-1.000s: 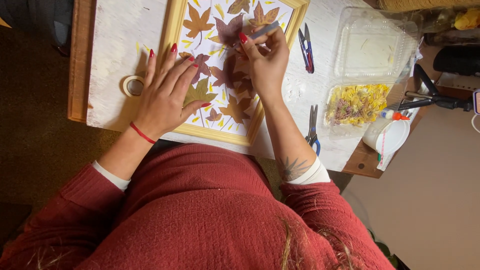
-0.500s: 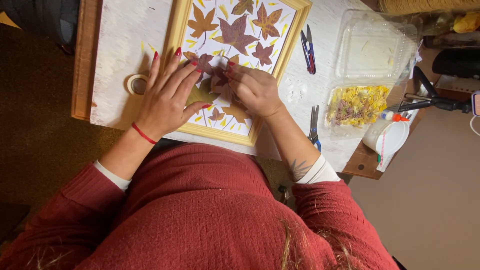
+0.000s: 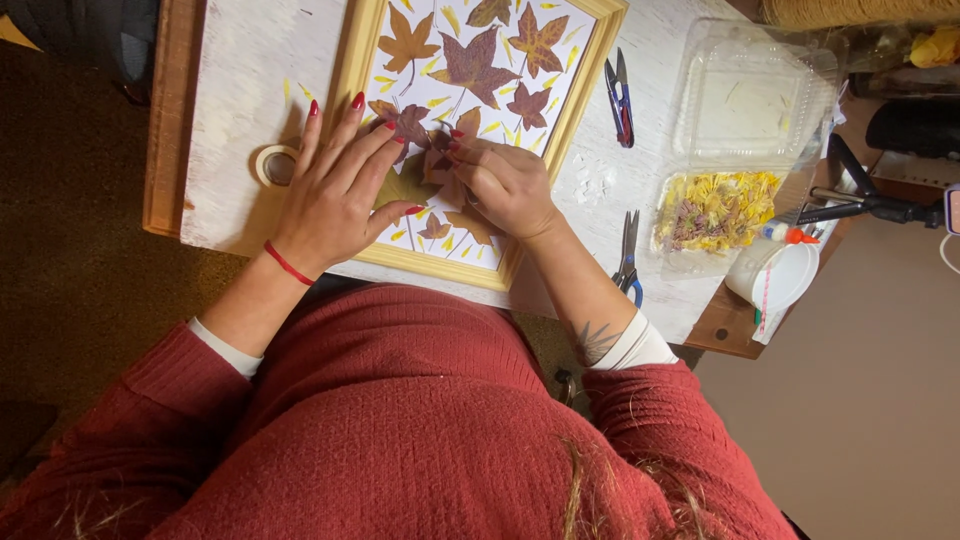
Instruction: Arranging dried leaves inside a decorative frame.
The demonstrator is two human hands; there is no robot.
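1. A small dark red pressed leaf [image 3: 437, 158] lay on the white backing inside the pale wooden frame [image 3: 352, 75], near its lower half, among other pressed leaves and yellow petal slivers.
2. The right hand [image 3: 505, 185] was curled with its fingertips pinched down on that leaf; whether a tool was also in the grip could not be told.
3. The left hand [image 3: 340, 190] lay flat and spread, fingers apart, pressing on the frame's left rail and on an olive leaf [image 3: 405, 187] just beside the red one.
4. To seat the leaf well, it seemed wise to press gently from the stem outward, since dried leaves crack easily, and to let the flat hand keep the frame from sliding.
5. Outside the frame, a roll of tape [image 3: 275, 165] sat by the left hand on the white table [image 3: 240, 100].
6. To the right lay small snips [image 3: 620, 98], blue-handled scissors [image 3: 628, 250], and a clear clamshell box [image 3: 745, 110] whose lower half held yellow dried flowers [image 3: 715, 208].
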